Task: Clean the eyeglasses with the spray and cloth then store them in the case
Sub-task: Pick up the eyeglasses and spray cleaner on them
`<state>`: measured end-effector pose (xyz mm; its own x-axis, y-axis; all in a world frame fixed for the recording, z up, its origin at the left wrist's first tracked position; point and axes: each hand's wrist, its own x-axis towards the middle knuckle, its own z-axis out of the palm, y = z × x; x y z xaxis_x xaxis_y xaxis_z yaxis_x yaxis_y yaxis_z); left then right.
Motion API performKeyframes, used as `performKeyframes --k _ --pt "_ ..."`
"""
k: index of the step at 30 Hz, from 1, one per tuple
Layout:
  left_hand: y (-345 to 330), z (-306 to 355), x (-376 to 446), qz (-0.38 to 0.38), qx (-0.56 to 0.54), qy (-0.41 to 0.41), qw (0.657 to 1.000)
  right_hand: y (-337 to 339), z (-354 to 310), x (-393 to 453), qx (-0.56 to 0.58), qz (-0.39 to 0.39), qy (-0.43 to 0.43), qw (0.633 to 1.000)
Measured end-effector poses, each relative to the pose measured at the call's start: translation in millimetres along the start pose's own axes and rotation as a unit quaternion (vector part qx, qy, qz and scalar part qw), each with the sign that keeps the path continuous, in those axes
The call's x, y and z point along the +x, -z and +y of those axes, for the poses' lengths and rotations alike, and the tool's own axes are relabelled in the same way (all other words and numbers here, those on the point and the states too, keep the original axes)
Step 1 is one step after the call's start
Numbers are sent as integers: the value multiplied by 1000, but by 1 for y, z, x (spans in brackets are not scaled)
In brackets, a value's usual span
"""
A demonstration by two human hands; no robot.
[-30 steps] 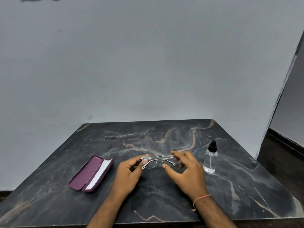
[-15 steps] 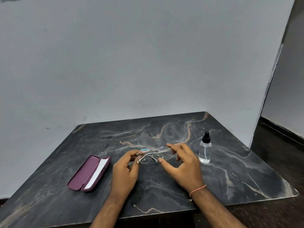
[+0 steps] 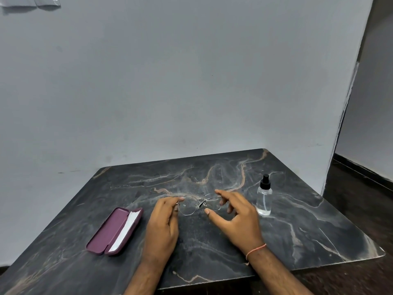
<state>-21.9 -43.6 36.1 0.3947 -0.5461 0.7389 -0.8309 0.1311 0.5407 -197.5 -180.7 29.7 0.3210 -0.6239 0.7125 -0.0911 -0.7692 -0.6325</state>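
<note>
Thin metal-framed eyeglasses [image 3: 198, 204] are held just above the dark marble table [image 3: 297, 231], near its middle. My left hand [image 3: 162, 226] pinches the left rim between thumb and forefinger. My right hand [image 3: 236, 216] has its fingers curled around the right lens rim, with the thumb stretched out under it. A clear spray bottle [image 3: 264, 199] with a black nozzle stands upright just right of my right hand. The maroon glasses case [image 3: 106, 231] lies open to the left, and a white cloth [image 3: 127, 227] sits inside it.
A grey wall rises behind the table's far edge. The table's right corner [image 3: 380, 255] ends near a dark floor and a doorway at the right. Bare marble lies in front of my hands and behind the glasses.
The glasses have turned so both lenses face me, and the teal-tipped temple seen earlier is out of sight. Both hands stay on the frame. The camera has shifted slightly.
</note>
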Motion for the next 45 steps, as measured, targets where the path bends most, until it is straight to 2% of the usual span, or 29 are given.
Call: performKeyframes --k 9,17,23,31,37,45 --pt "-1 -2 0 -25 1 8 1000 -2 2 -3 62 -19 -73 995" --pt "-2 -5 0 -32 2 14 999 -3 2 -5 20 -6 -88 996" --pt "-3 -14 -2 -89 28 11 996 -2 5 -4 10 -23 -130 991" --pt "5 -27 -13 -153 93 -8 984 15 6 -9 30 -144 -171 974" --pt "18 -31 -21 -202 125 -26 971 24 10 -16 -44 -191 -156 968" --pt "24 -35 -25 -215 139 -16 966 23 9 -17 -135 -234 -127 954"
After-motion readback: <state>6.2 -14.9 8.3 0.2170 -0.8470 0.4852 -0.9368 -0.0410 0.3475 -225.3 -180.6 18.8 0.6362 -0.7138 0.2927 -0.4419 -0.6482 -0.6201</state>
